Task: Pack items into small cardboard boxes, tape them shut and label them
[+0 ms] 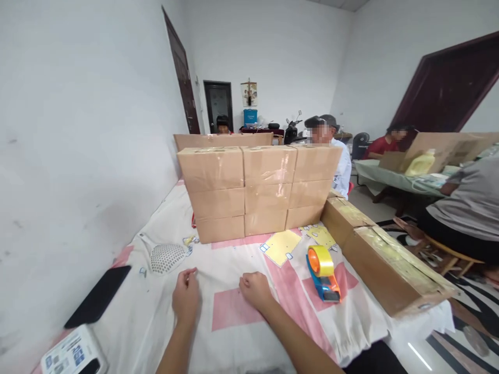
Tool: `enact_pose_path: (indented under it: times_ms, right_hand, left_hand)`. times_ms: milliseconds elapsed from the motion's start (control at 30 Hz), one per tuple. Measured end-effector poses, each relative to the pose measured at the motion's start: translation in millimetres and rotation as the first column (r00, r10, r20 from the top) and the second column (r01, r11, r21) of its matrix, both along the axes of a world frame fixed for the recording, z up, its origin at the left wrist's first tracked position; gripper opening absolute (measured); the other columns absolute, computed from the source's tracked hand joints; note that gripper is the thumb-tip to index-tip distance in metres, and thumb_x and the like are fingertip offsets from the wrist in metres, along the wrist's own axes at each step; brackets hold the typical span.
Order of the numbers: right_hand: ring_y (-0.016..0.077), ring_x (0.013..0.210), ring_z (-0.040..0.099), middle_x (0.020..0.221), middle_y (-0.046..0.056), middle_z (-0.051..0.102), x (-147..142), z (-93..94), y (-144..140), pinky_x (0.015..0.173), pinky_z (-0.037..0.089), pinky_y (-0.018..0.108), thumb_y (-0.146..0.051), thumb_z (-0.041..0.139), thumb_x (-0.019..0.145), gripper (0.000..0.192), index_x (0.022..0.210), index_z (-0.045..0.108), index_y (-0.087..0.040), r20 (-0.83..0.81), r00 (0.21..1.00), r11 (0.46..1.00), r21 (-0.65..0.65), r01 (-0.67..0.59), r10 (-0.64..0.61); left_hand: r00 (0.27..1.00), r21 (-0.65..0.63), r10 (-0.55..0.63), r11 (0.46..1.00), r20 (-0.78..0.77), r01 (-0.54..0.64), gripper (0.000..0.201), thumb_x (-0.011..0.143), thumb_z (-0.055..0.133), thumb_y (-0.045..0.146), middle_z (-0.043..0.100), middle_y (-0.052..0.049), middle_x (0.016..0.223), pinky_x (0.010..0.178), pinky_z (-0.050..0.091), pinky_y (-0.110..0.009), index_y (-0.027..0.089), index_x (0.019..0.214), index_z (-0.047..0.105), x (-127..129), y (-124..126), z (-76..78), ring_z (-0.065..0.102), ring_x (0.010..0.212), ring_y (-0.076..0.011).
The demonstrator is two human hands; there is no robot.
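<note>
Plainly, the right hand (255,291) is clenched and the left hand (186,293) is loosely curled over the patterned tablecloth (218,270); whether anything small is enclosed cannot be told. Beyond both, untouched, a stack of cardboard boxes (267,182) is placed, and by it a person in a pale shirt (341,169) is partly hidden. Right of the right hand, a tape dispenser (325,275) is set down, bordered farther right by taped cartons (374,270). Near the wall, a flat black object (98,296) is laid.
</note>
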State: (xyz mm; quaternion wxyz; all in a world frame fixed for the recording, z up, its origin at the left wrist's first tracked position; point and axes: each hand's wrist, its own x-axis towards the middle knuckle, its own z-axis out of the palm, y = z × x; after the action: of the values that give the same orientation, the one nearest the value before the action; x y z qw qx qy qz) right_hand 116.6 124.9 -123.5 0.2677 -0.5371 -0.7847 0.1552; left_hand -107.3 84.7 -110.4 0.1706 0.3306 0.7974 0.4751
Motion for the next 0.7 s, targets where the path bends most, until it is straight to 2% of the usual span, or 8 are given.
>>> enact_pose_path:
  times_ms: [133, 300, 700]
  right_hand:
    - [0.0106, 0.053, 0.029, 0.053, -0.004, 0.040, -3.4, 3.4, -4.0, 0.058, 0.012, 0.030, -0.012, 0.059, 0.085, 0.032, 0.057, 0.047, -0.018, 0.167, 0.986, 1.000, 0.009, 0.000, -0.001]
    - [0.0104, 0.053, 0.035, 0.054, -0.002, 0.049, -7.2, 8.8, -6.6, 0.058, 0.014, 0.030, -0.016, 0.055, 0.092, 0.034, 0.058, 0.052, -0.017, 0.309, 0.951, 1.000, 0.031, 0.002, -0.011]
    - [0.0105, 0.052, 0.038, 0.055, -0.001, 0.051, -9.2, 11.0, -9.8, 0.058, 0.015, 0.030, -0.017, 0.052, 0.095, 0.037, 0.059, 0.050, -0.018, 0.404, 0.914, 0.998, 0.066, 0.011, -0.037]
  left_hand:
    - [0.998, 0.032, -0.007, 0.999, 0.068, 0.005, 0.028, 0.097, 0.045, 0.038, 0.072, -0.001, 0.090, 0.067, 0.039, -0.029, 0.027, 0.109, 0.068, 0.3, -1.4, -1.0, 0.062, 0.077, -0.0201]
    - [0.991, 0.048, -0.026, 0.999, 0.130, 0.020, 0.027, 0.099, 0.043, 0.035, 0.070, -0.001, 0.086, 0.065, 0.035, -0.028, 0.027, 0.108, 0.067, 0.3, -2.6, 1.9, 0.061, 0.074, -0.0193]
    - [0.981, 0.078, -0.043, 0.997, 0.191, 0.029, 0.021, 0.097, 0.048, 0.031, 0.071, -0.003, 0.086, 0.065, 0.033, -0.028, 0.026, 0.101, 0.068, -3.1, -2.4, 8.5, 0.061, 0.078, -0.0209]
